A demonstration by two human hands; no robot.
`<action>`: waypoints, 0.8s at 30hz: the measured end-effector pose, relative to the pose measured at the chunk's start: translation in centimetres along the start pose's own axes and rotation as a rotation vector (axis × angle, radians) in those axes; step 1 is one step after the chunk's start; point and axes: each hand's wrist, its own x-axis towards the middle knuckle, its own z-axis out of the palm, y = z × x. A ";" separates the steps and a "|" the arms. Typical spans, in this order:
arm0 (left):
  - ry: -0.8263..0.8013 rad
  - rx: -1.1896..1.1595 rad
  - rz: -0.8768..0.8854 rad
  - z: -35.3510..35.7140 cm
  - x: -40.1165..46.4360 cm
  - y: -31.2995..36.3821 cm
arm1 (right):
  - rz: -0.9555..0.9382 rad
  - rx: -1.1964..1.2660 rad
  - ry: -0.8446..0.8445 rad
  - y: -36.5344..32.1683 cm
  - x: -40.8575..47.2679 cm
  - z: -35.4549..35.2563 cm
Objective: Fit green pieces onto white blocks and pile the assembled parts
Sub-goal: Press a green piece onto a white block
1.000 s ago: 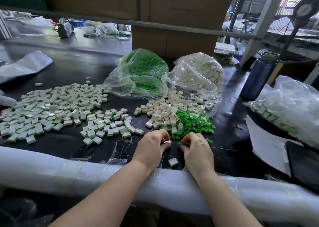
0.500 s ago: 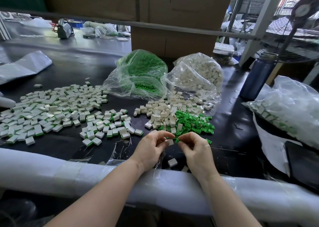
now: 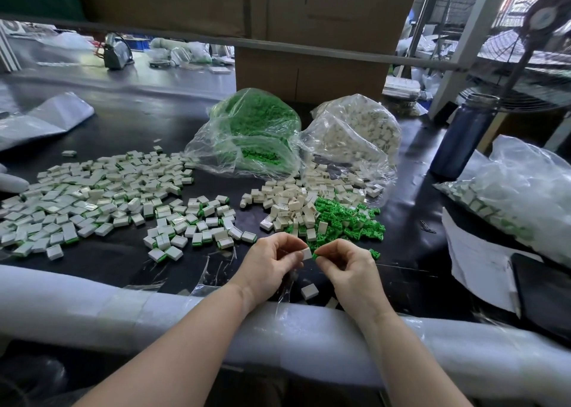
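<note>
Just below the centre of the frame, above the padded table edge [image 3: 92, 307], the person holds both hands close together, raised a little off the black tabletop [image 3: 401, 190]. The left hand [image 3: 268, 267] pinches a white block [image 3: 306, 254] between thumb and fingertips, and the right hand [image 3: 349, 270] pinches a green piece [image 3: 316, 255] the same way. The two parts meet at the fingertips, the green one pressed against the block's right side, so this looks like the moment of fitting. Whether it is fully seated I cannot tell.

Both stocks lie just beyond the hands, near enough to reach without stretching: loose white blocks [image 3: 290, 202] spilled from a clear bag [image 3: 355, 134], and loose green pieces [image 3: 343, 218] to their right, with the green bag [image 3: 253, 134] behind. Finished parts [image 3: 92, 199] are spread across the left of the frame, on the left hand's side, which probably makes dropping each one off easy. One white block [image 3: 309, 291] lies on the table under the hands, close to the padding.
</note>
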 end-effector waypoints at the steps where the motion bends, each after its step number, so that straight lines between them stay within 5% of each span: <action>1: -0.007 -0.011 -0.001 0.0 0.0 0.0 | -0.003 -0.001 0.000 0.0 0.0 0.0; 24: -0.024 -0.131 0.000 0.1 0.2 -0.4 | -0.056 0.058 0.041 -0.6 -0.1 -0.3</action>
